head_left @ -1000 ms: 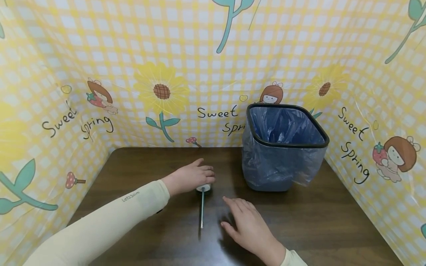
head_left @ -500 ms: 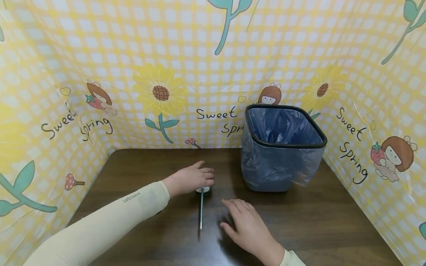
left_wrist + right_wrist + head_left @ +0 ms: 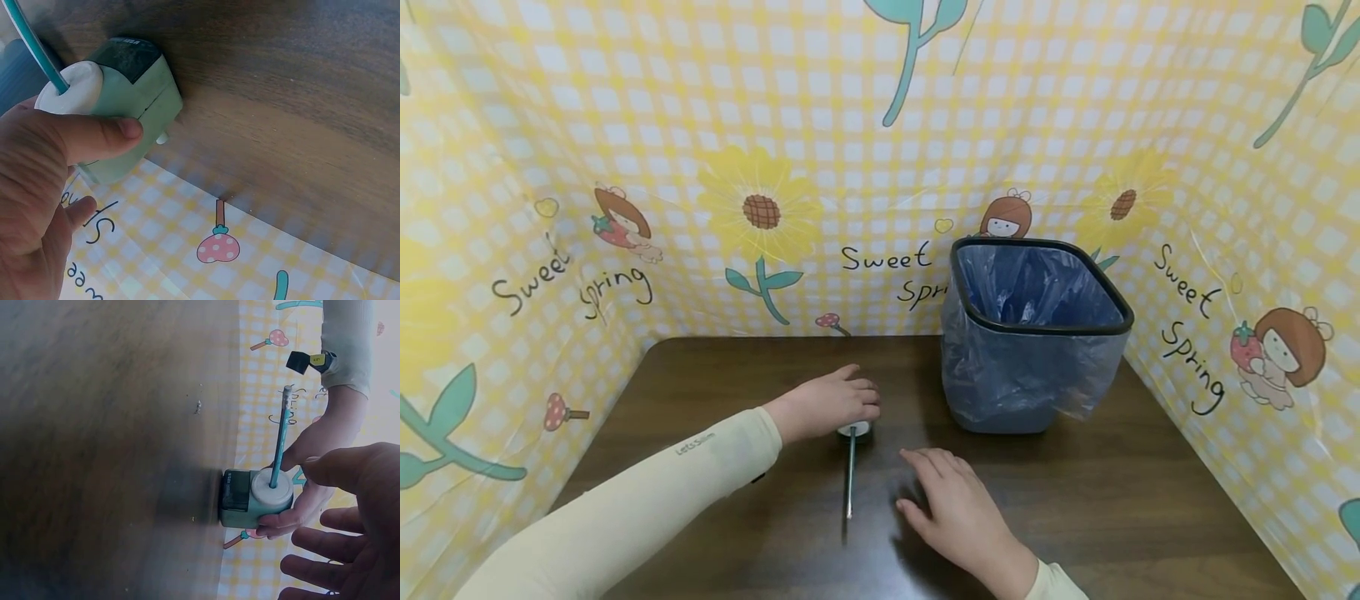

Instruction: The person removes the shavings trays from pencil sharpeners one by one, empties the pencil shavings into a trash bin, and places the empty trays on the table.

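A pale green pencil sharpener (image 3: 150,106) with a dark clear shavings window and a white round face stands on the table. My left hand (image 3: 831,406) grips it, the thumb along one side and fingers round the other in the wrist views. A teal pencil (image 3: 280,440) sticks out of the white face, its tip hidden inside the sharpener. In the head view the pencil points towards me. My right hand (image 3: 966,517) hovers to the right of the pencil, fingers relaxed and apart from it, holding nothing.
A blue-grey bin (image 3: 1000,417) with a black rim and clear plastic liner stands at the back right of the dark wooden table (image 3: 737,533). Yellow checked cloth (image 3: 865,183) walls in the back and sides. Small crumbs (image 3: 199,407) lie on the wood.
The head view has shifted very slightly. Both hands, the sharpener and the pencil keep about the same places.
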The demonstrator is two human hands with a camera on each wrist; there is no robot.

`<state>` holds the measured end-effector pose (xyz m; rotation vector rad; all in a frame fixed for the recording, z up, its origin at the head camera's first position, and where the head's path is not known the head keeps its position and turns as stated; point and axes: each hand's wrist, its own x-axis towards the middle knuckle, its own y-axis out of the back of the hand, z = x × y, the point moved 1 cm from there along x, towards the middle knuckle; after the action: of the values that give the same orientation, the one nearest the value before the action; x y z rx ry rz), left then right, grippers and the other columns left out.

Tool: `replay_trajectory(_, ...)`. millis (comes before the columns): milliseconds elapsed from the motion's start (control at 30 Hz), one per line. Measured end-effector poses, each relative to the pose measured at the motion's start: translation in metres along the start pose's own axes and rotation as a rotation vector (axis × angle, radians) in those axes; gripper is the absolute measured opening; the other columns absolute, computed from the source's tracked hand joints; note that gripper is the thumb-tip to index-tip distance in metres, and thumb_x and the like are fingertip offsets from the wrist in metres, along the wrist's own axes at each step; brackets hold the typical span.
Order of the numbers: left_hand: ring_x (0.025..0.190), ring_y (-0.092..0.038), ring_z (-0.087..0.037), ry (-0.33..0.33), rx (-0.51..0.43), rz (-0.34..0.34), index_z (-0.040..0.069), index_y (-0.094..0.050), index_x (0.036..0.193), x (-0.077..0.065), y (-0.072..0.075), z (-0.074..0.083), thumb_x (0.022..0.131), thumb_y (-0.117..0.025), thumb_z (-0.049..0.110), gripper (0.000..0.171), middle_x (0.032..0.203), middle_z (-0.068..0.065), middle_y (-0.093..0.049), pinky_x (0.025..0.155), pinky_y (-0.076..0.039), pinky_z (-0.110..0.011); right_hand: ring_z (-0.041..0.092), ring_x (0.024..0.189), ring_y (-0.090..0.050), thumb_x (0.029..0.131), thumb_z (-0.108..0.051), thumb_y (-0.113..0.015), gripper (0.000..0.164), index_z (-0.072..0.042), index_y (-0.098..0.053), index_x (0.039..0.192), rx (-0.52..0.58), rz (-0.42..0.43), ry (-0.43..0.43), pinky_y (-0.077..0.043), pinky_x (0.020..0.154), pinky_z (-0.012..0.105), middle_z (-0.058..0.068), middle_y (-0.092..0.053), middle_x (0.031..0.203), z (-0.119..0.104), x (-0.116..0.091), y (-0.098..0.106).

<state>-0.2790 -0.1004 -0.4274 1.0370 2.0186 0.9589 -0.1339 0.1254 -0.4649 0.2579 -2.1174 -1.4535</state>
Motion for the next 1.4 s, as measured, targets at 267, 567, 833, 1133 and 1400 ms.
replay_trajectory(267, 0.142, -0.047, -0.019, 0.012, -0.062, -0.008, 0.028, -0.059, 0.139, -0.004, 0.008, -0.006, 0.089, -0.08, 0.011, 0.056, 0.147, 0.006, -0.056, 0.119, -0.033, -0.052, 0.02, 0.126, -0.059, 0.091, -0.043, -0.076, 0.062, -0.015, -0.056, 0.143, -0.003, 0.034, 0.001, -0.047, 0.106, 0.046, 0.0, -0.063, 0.133, 0.002, 0.005, 0.001)
replay_trajectory(567, 0.14, -0.049, -0.022, 0.041, -0.184, -0.016, 0.026, -0.06, 0.138, -0.014, 0.021, -0.012, 0.088, -0.079, 0.003, 0.058, 0.147, 0.002, -0.057, 0.118, -0.034, -0.052, 0.019, 0.125, -0.059, 0.091, -0.042, -0.077, 0.061, -0.016, -0.057, 0.142, -0.011, 0.052, 0.013, -0.048, 0.106, 0.046, -0.001, -0.063, 0.132, 0.004, 0.009, 0.003)
replay_trajectory(833, 0.137, -0.05, -0.021, 0.053, -0.227, -0.022, 0.028, -0.062, 0.134, -0.021, 0.024, -0.013, 0.088, -0.077, 0.001, 0.055, 0.143, 0.004, -0.059, 0.115, -0.037, -0.05, 0.02, 0.127, -0.059, 0.091, -0.043, -0.076, 0.061, -0.017, -0.056, 0.143, 0.008, 0.039, 0.003, -0.047, 0.107, 0.048, -0.001, -0.063, 0.134, 0.003, 0.013, 0.004)
replay_trajectory(1133, 0.135, -0.052, -0.02, 0.08, -0.316, -0.049, 0.027, -0.064, 0.133, -0.031, 0.024, -0.007, 0.088, -0.076, -0.002, 0.055, 0.139, 0.005, -0.061, 0.115, -0.037, -0.05, 0.02, 0.126, -0.059, 0.09, -0.042, -0.077, 0.06, -0.016, -0.057, 0.141, 0.038, 0.051, 0.011, -0.047, 0.106, 0.047, -0.001, -0.063, 0.133, -0.002, 0.013, 0.001)
replay_trajectory(1400, 0.133, -0.054, -0.02, 0.092, -0.366, -0.038, 0.027, -0.066, 0.131, -0.041, 0.034, -0.003, 0.085, -0.078, -0.004, 0.056, 0.136, 0.005, -0.063, 0.114, -0.039, -0.051, 0.02, 0.125, -0.059, 0.09, -0.043, -0.077, 0.061, -0.015, -0.057, 0.141, 0.072, 0.052, 0.012, -0.048, 0.105, 0.047, -0.001, -0.063, 0.133, -0.008, 0.017, -0.004)
